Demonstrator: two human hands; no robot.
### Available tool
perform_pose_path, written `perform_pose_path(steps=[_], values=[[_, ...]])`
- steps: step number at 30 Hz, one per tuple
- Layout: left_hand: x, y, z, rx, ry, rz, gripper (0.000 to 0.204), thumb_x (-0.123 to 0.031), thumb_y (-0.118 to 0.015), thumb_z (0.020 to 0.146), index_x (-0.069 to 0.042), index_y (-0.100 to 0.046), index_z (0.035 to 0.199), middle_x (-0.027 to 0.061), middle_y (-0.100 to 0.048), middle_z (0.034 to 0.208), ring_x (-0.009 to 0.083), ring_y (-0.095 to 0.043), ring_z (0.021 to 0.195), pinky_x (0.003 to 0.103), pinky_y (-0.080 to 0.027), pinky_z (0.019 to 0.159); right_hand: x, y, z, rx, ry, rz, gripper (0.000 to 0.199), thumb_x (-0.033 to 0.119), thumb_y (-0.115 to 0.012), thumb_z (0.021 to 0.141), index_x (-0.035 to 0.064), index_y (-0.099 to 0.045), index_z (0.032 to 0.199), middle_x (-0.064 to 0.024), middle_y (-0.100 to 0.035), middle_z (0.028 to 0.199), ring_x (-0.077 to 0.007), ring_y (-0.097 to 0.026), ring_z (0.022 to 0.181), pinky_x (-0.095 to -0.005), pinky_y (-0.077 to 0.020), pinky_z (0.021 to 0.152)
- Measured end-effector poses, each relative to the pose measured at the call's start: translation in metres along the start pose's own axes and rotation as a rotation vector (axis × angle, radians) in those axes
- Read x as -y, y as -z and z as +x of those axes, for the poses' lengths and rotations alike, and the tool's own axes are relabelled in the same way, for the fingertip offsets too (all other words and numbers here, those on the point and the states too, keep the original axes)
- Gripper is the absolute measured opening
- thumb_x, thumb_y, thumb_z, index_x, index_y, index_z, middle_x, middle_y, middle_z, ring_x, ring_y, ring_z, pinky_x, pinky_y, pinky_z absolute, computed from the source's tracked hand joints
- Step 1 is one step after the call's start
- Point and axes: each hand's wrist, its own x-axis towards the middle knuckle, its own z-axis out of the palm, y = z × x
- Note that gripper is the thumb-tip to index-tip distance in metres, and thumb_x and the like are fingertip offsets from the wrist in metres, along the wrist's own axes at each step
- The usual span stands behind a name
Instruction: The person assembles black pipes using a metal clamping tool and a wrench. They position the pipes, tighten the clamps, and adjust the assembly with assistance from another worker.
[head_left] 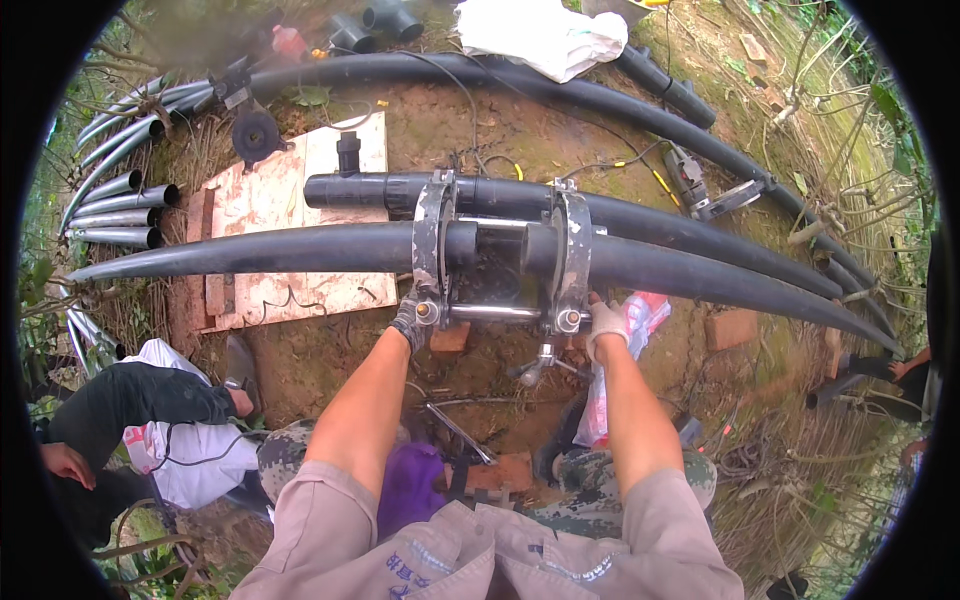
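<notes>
A pipe clamping frame (pixel 500 262) with two grey metal clamp rings is set across two long black pipes (pixel 250 250) that run left to right over bare red-brown soil (pixel 500 130). The left hand (pixel 410 322), gloved in dark grey, is placed at the near lower corner of the left clamp ring (pixel 434 250), touching the knob at the end of the silver guide rod (pixel 495 313); its fingers are curled around that corner, though how tightly cannot be told. The right hand (pixel 606 325), gloved in white, is laid against the near lower corner of the right clamp ring (pixel 570 255), its fingers closed on the fitting there. The frame thus lies just beyond both hands, on the far side, with the rod spanning between them.

Under the left part of the pipes a pale board (pixel 300 200) is seen. Further cut pipe ends (pixel 125 205) are stacked at the far left. A white bag (pixel 545 35) lies at the far edge, beside a third long black pipe (pixel 560 90). A power tool (pixel 700 185) rests to the right of the frame. A red-and-white plastic bag (pixel 625 350) lies just beside the right hand. At the near left, another person's dark sleeve (pixel 130 400) is visible.
</notes>
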Motion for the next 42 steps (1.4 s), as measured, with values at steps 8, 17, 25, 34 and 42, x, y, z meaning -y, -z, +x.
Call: perform_pose_path(steps=[8, 17, 25, 34, 42], values=[[0.012, -0.011, -0.038, -0.216, -0.14, 1.305, 0.018, -0.018, -0.043, 0.106, -0.011, -0.06, 0.105, 0.0031, -0.056, 0.081, 0.0179, -0.056, 0.073, 0.032, -0.048, 0.062, -0.011, -0.002, -0.018, -0.096, -0.041, 0.03, 0.065, 0.004, -0.06, 0.09, -0.0112, -0.037, 0.149, -0.0161, -0.067, 0.119, -0.021, -0.068, 0.093, -0.0327, -0.054, 0.075], [0.02, -0.001, -0.025, -0.229, -0.099, 1.096, 0.025, -0.026, -0.042, 0.107, -0.01, -0.059, 0.114, 0.0051, -0.06, 0.096, 0.021, -0.059, 0.084, 0.036, -0.051, 0.073, 0.001, -0.004, -0.034, -0.076, -0.033, 0.003, 0.065, 0.009, -0.065, 0.091, -0.0121, -0.039, 0.147, -0.0181, -0.067, 0.118, -0.0233, -0.068, 0.092, -0.0354, -0.0541, 0.075], [0.042, 0.011, -0.025, -0.179, -0.055, 1.066, 0.034, -0.033, -0.04, 0.109, -0.009, -0.058, 0.123, 0.0068, -0.064, 0.11, 0.0238, -0.062, 0.094, 0.04, -0.054, 0.082, 0.012, -0.007, -0.053, -0.11, -0.109, -0.015, 0.042, 0.004, -0.053, 0.092, 0.0017, -0.052, 0.134, -0.0153, -0.068, 0.109, -0.0264, -0.07, 0.083, -0.0384, -0.0572, 0.064], [0.073, 0.075, -0.007, -0.107, -0.044, 0.6, 0.039, -0.04, -0.046, 0.104, -0.009, -0.062, 0.122, 0.0071, -0.068, 0.105, 0.0232, -0.067, 0.084, 0.039, -0.058, 0.074, -0.025, 0.011, 0.002, -0.079, -0.076, -0.149, 0.058, 0.016, -0.065, 0.094, 0.0032, -0.041, 0.145, -0.0098, -0.066, 0.114, -0.0237, -0.066, 0.09, -0.0428, -0.0554, 0.069], [0.022, -0.013, -0.036, -0.102, 0.054, 1.57, 0.03, -0.03, -0.06, 0.095, -0.006, -0.069, 0.11, 0.0171, -0.072, 0.101, 0.0315, -0.069, 0.091, 0.042, -0.054, 0.077, -0.012, 0.03, -0.027, -0.09, -0.096, -0.072, 0.054, 0.017, -0.067, 0.093, -0.0034, -0.049, 0.14, -0.0121, -0.065, 0.122, -0.0208, -0.061, 0.104, -0.0353, -0.0486, 0.086]])
